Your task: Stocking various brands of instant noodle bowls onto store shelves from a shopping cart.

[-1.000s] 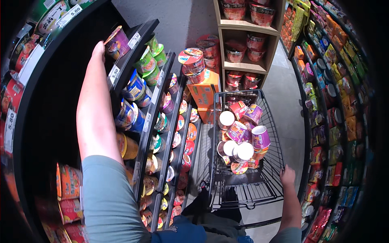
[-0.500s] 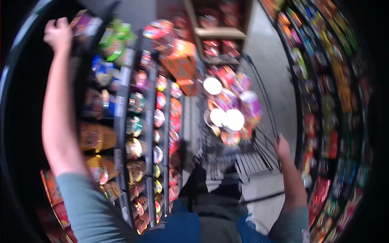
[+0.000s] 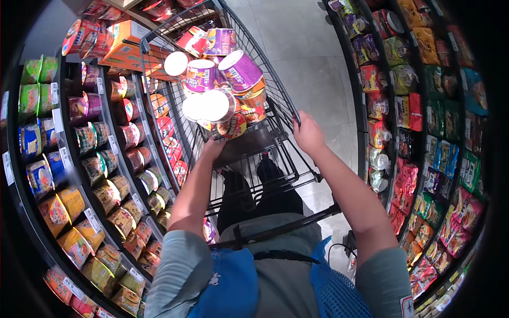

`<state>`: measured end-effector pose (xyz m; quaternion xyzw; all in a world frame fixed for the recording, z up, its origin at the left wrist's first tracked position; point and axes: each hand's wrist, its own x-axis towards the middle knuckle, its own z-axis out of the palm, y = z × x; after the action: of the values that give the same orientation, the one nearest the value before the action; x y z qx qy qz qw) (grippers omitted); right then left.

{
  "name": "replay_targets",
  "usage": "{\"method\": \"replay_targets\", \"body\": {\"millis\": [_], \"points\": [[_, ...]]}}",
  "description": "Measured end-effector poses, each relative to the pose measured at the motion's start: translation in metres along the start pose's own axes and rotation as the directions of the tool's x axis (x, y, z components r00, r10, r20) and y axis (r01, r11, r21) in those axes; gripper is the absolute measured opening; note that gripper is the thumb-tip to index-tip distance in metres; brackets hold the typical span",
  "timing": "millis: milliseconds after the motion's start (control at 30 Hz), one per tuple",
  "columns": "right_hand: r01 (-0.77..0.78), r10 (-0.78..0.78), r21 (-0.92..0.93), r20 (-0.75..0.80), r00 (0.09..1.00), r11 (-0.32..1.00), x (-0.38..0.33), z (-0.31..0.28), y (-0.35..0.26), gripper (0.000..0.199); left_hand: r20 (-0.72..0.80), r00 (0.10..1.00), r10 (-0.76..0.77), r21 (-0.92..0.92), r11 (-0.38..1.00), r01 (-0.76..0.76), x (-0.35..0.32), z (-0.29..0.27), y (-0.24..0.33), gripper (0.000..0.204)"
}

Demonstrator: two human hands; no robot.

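Observation:
A black wire shopping cart (image 3: 282, 93) stands in front of me, angled toward the upper left. It holds a pile of instant noodle cups and tubs, among them a purple noodle cup (image 3: 241, 71) and a tub with a white lid (image 3: 218, 105). My right hand (image 3: 309, 133) is closed round the cart's right top rail. At the cart's near left corner, my left hand (image 3: 212, 150) is curled over the frame, its fingertips partly hidden. Between the two hands lies a dark panel (image 3: 245, 146) at the cart's near end.
Shelves of noodle cups (image 3: 108, 196) rise close on my left. Racks of bagged noodles (image 3: 405, 175) line the right side. An orange carton (image 3: 126, 45) and red tubs (image 3: 80, 36) stand by the cart's far left side. Grey tiled floor (image 3: 302, 32) runs along the aisle.
My left hand has come down from the upper left shelf onto the cart. The cart now points more to the left in view, and my right hand still holds it.

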<state>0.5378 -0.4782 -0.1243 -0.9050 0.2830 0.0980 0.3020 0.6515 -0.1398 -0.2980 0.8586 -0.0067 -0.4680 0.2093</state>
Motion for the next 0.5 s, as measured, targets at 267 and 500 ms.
{"method": "replay_targets", "body": {"millis": [267, 500], "points": [[0.029, -0.036, 0.085, 0.078, 0.996, 0.996, 0.002, 0.006, -0.024, 0.015, -0.053, 0.964, -0.261, 0.012, 0.965, 0.262, 0.120, 0.043, -0.097, 0.089], [-0.099, 0.096, 0.038, 0.061, 0.994, 0.994, 0.004, 0.001, -0.009, 0.015, -0.099, 0.960, -0.261, 0.004, 0.965, 0.262, 0.113, 0.059, -0.004, 0.092]]}}
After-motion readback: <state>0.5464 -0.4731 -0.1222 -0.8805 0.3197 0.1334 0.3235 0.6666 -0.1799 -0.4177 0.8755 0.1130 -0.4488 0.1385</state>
